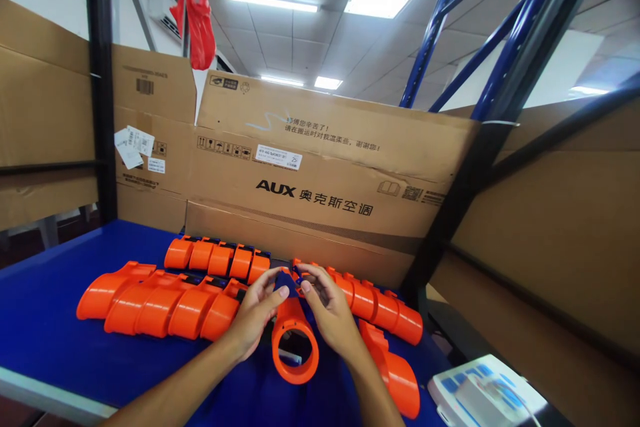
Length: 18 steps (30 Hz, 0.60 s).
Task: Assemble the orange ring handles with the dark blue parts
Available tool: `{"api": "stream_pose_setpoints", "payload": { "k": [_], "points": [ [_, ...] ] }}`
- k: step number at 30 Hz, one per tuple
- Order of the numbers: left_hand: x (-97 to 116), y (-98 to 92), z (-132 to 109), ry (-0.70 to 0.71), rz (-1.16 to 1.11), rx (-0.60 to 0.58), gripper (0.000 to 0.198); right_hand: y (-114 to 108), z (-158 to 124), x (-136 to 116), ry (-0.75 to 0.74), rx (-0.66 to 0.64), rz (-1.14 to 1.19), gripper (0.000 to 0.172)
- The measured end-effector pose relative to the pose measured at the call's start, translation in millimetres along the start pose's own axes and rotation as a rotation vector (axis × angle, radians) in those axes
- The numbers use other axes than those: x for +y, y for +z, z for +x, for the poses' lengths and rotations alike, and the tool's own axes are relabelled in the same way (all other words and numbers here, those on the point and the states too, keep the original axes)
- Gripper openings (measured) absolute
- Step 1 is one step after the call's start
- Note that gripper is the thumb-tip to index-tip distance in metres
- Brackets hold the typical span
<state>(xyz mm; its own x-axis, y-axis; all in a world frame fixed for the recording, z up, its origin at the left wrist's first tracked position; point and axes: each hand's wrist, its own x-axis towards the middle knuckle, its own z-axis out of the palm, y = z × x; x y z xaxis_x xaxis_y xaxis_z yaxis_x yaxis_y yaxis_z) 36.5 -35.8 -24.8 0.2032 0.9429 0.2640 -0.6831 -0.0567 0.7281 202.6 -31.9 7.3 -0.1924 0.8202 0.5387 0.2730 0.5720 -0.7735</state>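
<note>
An orange plastic tube-shaped part (294,340) with a round open end points toward me on the blue table (45,320). My left hand (256,317) grips its far end from the left, fingers curled. My right hand (327,310) grips the same end from the right, fingers pinched at a small dark blue piece (285,278) on top. Both thumbs nearly meet above the part.
Rows of several similar orange parts (160,303) lie left, behind (217,257) and right (385,310); one more (397,373) lies by my right wrist. Large cardboard boxes (325,180) wall the back and sides. A white-and-blue device (483,393) sits at bottom right. Dark rack posts (103,80) stand around.
</note>
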Motion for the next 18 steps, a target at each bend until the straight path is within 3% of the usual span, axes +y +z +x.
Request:
{"api": "stream_pose_setpoints", "payload": {
  "k": [8, 18],
  "points": [
    [3, 2.0, 0, 0.129, 0.063, 0.088, 0.047, -9, 0, -3, -0.107, 0.025, -0.047, 0.031],
    [1, -1.4, 4, 0.154, 0.064, 0.077, 0.053, -9, -1, -9, -0.140, -0.018, -0.094, 0.027]
  ]
}}
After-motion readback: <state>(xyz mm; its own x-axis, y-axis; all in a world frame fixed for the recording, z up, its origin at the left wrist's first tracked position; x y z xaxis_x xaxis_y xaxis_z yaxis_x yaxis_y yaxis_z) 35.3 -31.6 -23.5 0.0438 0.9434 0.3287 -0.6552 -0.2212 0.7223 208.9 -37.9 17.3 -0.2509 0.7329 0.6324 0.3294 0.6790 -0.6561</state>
